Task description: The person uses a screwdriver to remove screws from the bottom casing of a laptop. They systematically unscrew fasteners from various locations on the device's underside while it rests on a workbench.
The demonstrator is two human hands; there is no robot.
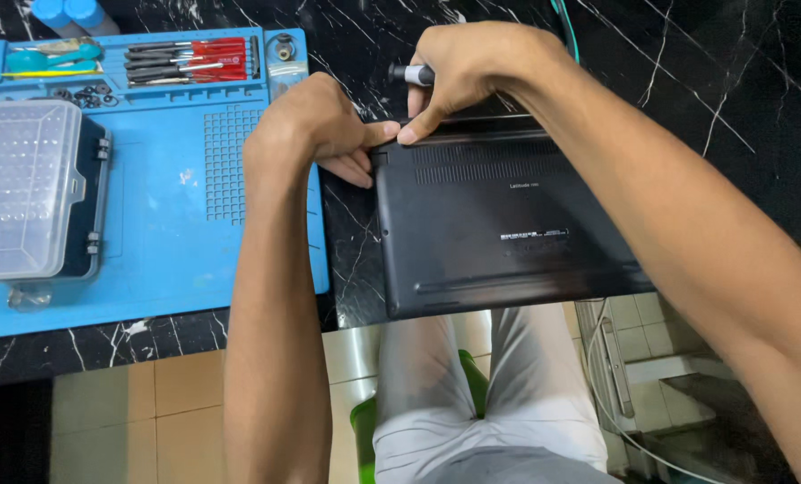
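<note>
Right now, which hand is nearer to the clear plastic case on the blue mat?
Left. The left hand rests between the clear plastic case and laptop; the right hand is farther, over the laptop's back edge.

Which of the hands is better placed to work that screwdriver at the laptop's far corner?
The right hand, probably. It already grips the screwdriver right above the laptop corner, while the left hand only pinches the corner's edge.

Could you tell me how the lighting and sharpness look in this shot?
Head view: even light, soft shadows under the left hand and right hand on the laptop; glare on the clear plastic box and the floor tiles; forearms bulge near the edges from the wide lens; focus is sharp.
</note>
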